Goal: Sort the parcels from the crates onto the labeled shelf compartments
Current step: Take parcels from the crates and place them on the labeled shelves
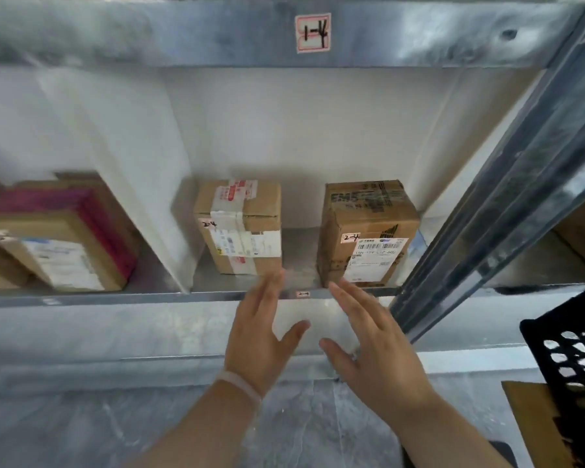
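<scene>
Both hands are empty: the left hand [260, 336] and right hand [368, 339] are spread flat with fingers straight, side by side just below the shelf-edge tag marked 2-4 [303, 294]. Just beyond the left fingertips stands a taped cardboard parcel [240, 228], and just beyond the right an EMS-printed parcel [368, 231]. Both carry 2-4 stickers and sit apart in one compartment; contact is too blurred to tell. Placing here looks done, and the next move likely calls for fetching another parcel from the black crate [574, 359], low and well right of the right hand, and reading its sticker.

2 parcels stand side by side in the compartment: left parcel [238, 228], right parcel [368, 234], apart.
</scene>
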{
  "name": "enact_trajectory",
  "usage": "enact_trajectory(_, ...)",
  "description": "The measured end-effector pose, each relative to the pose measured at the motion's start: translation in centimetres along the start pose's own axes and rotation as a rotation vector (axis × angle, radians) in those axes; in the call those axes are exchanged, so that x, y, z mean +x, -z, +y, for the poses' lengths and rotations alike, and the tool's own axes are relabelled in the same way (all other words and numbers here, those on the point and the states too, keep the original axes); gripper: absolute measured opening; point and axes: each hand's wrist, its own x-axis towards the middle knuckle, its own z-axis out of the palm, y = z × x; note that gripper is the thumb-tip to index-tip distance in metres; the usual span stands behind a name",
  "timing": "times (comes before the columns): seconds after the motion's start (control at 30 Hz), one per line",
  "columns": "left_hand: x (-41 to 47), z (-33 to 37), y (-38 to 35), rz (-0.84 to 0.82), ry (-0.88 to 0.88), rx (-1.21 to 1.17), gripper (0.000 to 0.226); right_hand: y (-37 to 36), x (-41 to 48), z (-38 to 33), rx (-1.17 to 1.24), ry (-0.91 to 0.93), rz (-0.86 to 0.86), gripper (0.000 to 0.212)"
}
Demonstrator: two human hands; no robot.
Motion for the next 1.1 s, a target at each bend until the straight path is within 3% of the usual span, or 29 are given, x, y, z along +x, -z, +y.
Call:
enact_trajectory(0.2,-4.1,-3.8,12.9,0.172,0.059,0.285,0.073,-1.4,2.6,-10.3,0.045,0.291,-0.14,0.078)
enact_trajectory(0.47,-14.5,-7.0,31.9,0.453,0.201,0.555,0.08,-4.2,1.6,-30.4,0.166,0.729,-0.206,0.083)
enact_trajectory(0.87,-46.3,-9.5,59.5,0.806,0.616,0.857,0.074,-11.1,-18.7,-67.1,0.419,1.296,-0.286,0.082)
enact_trajectory(1.1,-62.3,-10.3,67.8,0.981,0.834,0.947,0.077,-14.3,-30.6,-81.2,0.482,1.546,-0.385,0.08)
